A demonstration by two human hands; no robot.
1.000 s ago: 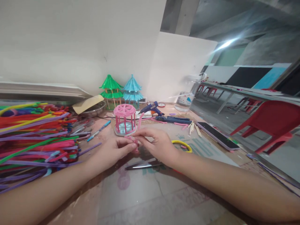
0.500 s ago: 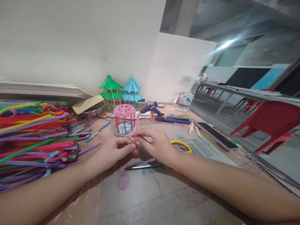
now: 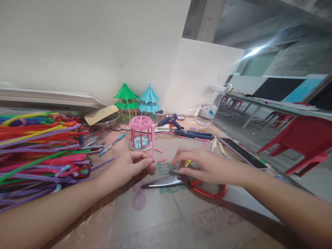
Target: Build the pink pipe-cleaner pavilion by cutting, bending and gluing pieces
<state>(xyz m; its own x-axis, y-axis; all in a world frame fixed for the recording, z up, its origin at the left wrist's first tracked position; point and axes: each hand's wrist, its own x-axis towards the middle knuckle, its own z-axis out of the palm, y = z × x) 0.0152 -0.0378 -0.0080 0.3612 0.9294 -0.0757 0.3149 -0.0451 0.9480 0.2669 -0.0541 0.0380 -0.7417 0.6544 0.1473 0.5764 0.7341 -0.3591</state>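
Observation:
My left hand [image 3: 136, 164] is closed, pinching a pink pipe cleaner [image 3: 153, 141] that stands up from the fingers. Just behind it is a small round pink frame [image 3: 141, 133] with a spoked top and thin posts on a pale base. My right hand [image 3: 199, 164] hovers over the mat with thumb and fingers apart and nothing visible between them. Under it, a piece of a yellow handle [image 3: 187, 163] shows; the hand hides the rest. Large red-handled scissors [image 3: 166, 181] lie below the right hand, blades pointing left. Short pink pieces [image 3: 162, 159] lie between the hands.
Bundled pipe cleaners [image 3: 44, 148] fill the left side. Green [image 3: 126, 100] and blue [image 3: 149, 100] pagoda models stand by the wall. Behind are a glue gun [image 3: 168, 120], blue-handled pliers-like tool [image 3: 194, 134], small sticks [image 3: 218, 145], phone [image 3: 242, 152] and plastic jug [image 3: 207, 107].
My right hand has left the pink pipe cleaner and moved right, opening above the scissors. My left hand keeps its pinch, and the red handles have come into view.

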